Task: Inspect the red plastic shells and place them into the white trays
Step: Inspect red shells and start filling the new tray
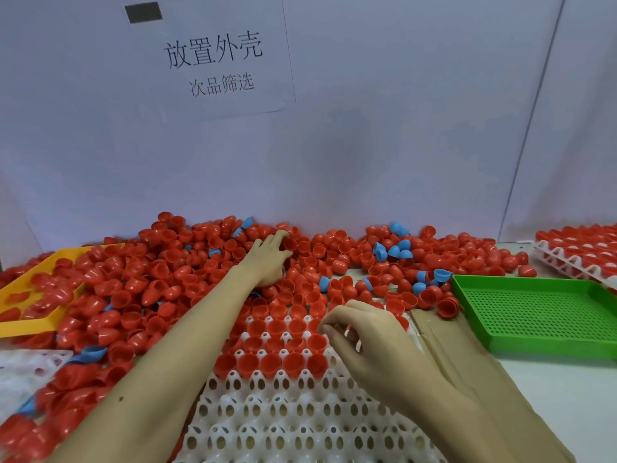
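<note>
While my left hand (272,259) is reaching toward twelve o'clock, fingers relaxed on the red shells (157,282) heaped on the surface, my right hand (364,335) is hovering loosely curled, grasping nothing visible, over the white tray (300,426). Next I'm needing a pick and a free cup.

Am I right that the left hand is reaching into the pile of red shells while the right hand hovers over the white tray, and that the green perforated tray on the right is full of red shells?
Not quite. The head view shows the green perforated tray holding no shells. The rest stands: the left hand reaches into the pile of red shells, and the right hand is over the white tray.
</note>
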The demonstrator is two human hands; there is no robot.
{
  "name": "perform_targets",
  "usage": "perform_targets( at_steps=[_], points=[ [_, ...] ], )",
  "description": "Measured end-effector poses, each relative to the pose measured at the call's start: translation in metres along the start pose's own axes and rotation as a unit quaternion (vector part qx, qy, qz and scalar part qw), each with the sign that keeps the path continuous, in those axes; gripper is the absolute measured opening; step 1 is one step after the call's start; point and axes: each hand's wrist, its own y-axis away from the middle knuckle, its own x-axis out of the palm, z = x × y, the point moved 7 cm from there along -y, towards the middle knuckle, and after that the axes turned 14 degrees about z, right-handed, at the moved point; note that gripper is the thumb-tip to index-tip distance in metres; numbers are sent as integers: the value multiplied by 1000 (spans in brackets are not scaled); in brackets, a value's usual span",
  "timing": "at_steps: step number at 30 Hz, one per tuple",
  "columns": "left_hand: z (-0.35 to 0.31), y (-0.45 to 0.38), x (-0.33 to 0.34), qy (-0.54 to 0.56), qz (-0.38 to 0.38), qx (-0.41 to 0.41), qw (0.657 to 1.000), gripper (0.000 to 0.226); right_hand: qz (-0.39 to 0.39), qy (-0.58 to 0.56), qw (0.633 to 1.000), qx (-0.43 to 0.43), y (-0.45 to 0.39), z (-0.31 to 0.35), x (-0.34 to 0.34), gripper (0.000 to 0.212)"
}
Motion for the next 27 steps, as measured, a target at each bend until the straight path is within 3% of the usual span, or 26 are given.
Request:
perform_targets(
  at_steps=[4,10,16,22,27],
  points=[
    [-4,29,-12,81,-82,40,992,42,5,-1,1000,7,0,0,0,17],
    [-35,121,-12,244,-164,122,948,33,-40,-45,997,38,2,-3,-10,14],
    [-49,185,1,344,-193,83,915,26,-74,-113,988,80,7,-7,-19,18],
    [-39,207,-30,356,-230,79,903,25,-71,-130,985,93,8,-4,-23,23],
    [-59,239,-47,340,-250,121,898,26,-42,-319,947,9,6,8,-22,47]
  ],
)
